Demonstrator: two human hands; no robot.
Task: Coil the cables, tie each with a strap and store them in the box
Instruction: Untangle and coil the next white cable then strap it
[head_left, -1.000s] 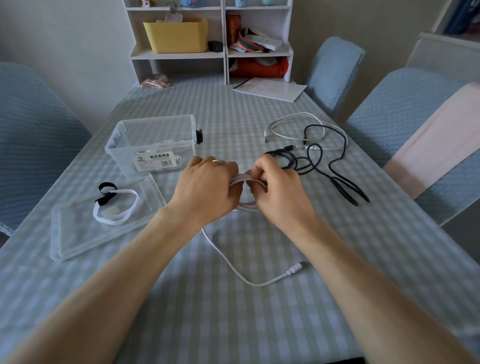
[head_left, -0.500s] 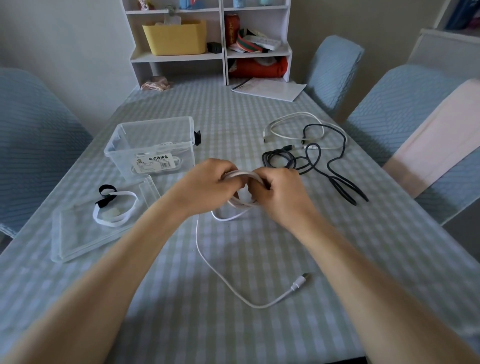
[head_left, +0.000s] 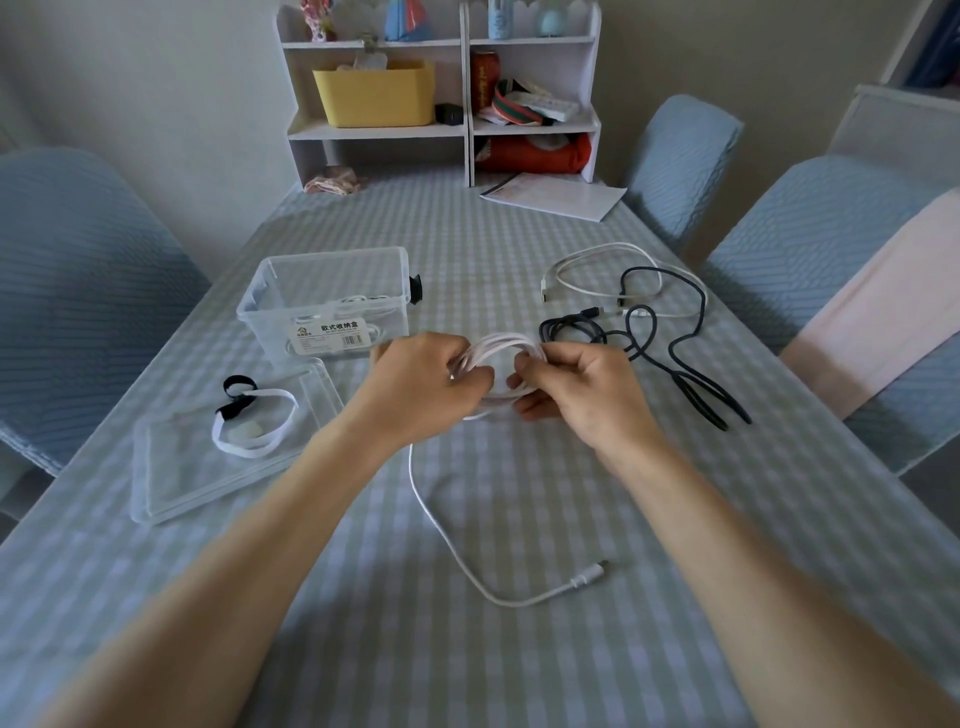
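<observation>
A white cable (head_left: 501, 349) is partly wound into loops between my two hands above the table's middle. My left hand (head_left: 423, 387) grips the loops on their left side, and my right hand (head_left: 582, 387) pinches them on the right. The cable's free tail (head_left: 447, 540) trails toward me and ends in a plug (head_left: 587, 576). The clear plastic box (head_left: 327, 301) stands open behind my left hand with a white cable inside. Its lid (head_left: 171, 483) lies flat to the left and carries a white strap (head_left: 257, 423) and a black strap (head_left: 234, 397).
A dark cable (head_left: 675, 353) and another white cable (head_left: 597, 270) lie loose on the checked tablecloth, right of my hands. Blue chairs stand at both sides. A white shelf unit (head_left: 467, 93) and a sheet of paper (head_left: 556, 197) sit at the table's far end.
The loops between my hands have grown and opened wider. The free tail has shortened and its plug has slid a little on the cloth. My hands have shifted slightly apart.
</observation>
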